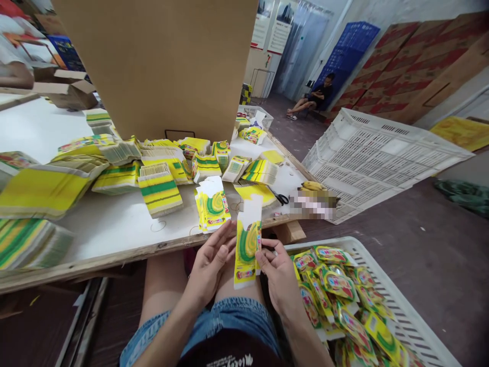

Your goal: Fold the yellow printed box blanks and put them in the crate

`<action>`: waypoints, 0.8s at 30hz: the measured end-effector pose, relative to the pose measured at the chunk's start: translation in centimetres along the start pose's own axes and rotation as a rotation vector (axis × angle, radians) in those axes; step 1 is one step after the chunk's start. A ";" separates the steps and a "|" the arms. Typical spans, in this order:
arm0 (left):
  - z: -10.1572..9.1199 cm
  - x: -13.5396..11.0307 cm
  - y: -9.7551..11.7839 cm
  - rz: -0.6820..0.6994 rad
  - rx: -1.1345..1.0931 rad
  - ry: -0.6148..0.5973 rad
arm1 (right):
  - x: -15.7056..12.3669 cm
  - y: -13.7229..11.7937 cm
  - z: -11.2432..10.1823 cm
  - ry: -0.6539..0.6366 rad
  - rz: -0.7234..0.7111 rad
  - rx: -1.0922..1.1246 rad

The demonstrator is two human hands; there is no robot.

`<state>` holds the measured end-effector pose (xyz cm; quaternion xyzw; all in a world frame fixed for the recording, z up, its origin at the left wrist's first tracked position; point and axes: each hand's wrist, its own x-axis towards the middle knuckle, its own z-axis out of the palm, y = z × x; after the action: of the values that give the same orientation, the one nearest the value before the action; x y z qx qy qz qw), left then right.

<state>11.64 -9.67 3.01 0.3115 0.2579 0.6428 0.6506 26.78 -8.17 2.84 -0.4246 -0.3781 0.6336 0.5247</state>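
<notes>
A flat yellow and green carton blank (247,243) stands upright over my lap, below the table's front edge. My right hand (279,274) pinches its right edge with fingers closed. On its left side my left hand (210,265) rests its stretched fingers against the blank. A small stack of the same blanks (212,205) lies on the white table (114,224) just above my hands.
Many stacks of yellow-green blanks (42,191) cover the table. A big brown cardboard sheet (160,61) stands behind them. Scissors (280,197) and bananas (313,186) lie at the right edge. A white crate (416,326) of folded packets (340,295) sits at my right; another crate (374,158) leans beyond. A person (315,97) sits far back.
</notes>
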 end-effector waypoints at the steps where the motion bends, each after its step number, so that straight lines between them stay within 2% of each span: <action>1: -0.2 0.1 -0.1 -0.033 -0.036 0.005 | 0.0 0.1 0.0 -0.011 0.010 -0.005; 5: -0.6 0.1 -0.9 -0.137 -0.048 -0.097 | -0.2 0.2 0.2 -0.080 0.057 -0.035; 10: -0.6 -0.2 -1.1 -0.112 0.059 -0.165 | -0.5 -0.3 0.1 -0.091 0.015 -0.150; 15: -0.4 0.1 -1.6 -0.122 0.072 -0.046 | -0.7 -0.9 0.2 -0.118 0.056 -0.166; 20: 0.2 0.4 -1.9 -0.088 0.204 0.119 | -0.8 -0.3 0.6 -0.009 0.000 -0.294; 22: 0.4 0.3 -1.8 -0.042 0.262 0.139 | -0.8 -0.2 0.4 0.030 -0.067 -0.342; 24: 0.4 0.1 -1.5 -0.026 0.297 0.101 | -0.8 -0.4 0.1 0.011 -0.126 -0.351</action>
<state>12.92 -9.55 2.22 0.3681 0.3865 0.6039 0.5920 26.86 -8.86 3.40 -0.4885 -0.5059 0.5216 0.4831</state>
